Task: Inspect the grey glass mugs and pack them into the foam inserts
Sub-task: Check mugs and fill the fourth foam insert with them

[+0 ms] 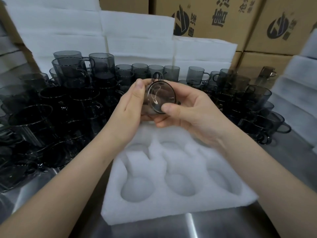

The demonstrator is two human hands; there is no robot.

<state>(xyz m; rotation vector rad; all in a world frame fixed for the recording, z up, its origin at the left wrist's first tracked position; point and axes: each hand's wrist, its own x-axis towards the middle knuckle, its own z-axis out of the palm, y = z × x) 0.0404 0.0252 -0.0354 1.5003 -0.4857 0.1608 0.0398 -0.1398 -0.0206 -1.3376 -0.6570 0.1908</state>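
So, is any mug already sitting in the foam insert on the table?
No: the cavities that show in the foam insert are empty, and the left hand and right hand hold a mug above it.

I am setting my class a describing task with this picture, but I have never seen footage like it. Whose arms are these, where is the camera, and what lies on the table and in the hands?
There is no machine here: a person wears a camera on the head, so you look down along their own arms. The left hand and right hand together hold one grey glass mug turned on its side, base towards the camera. Below lies a white foam insert whose visible pockets are empty. More mugs crowd the metal table; foam sheets and cardboard boxes stand behind.
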